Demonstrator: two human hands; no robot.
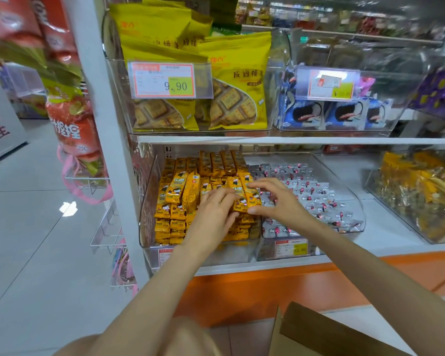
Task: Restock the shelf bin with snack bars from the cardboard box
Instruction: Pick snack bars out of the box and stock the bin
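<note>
Here, snack bars (180, 191) are pinched by the right hand (280, 204), pressed flat-fingered by the left hand (213, 214), in the shelf bin (147, 201) on a white shelf (385, 227); a price tag (165, 80) above is marked "9.90".

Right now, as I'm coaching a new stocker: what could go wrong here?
The bars that the left hand presses and the right hand pinches sit heaped beside the candy bin; some may spill into it. The bin looks nearly full, so further bars could slide over its front.
</note>
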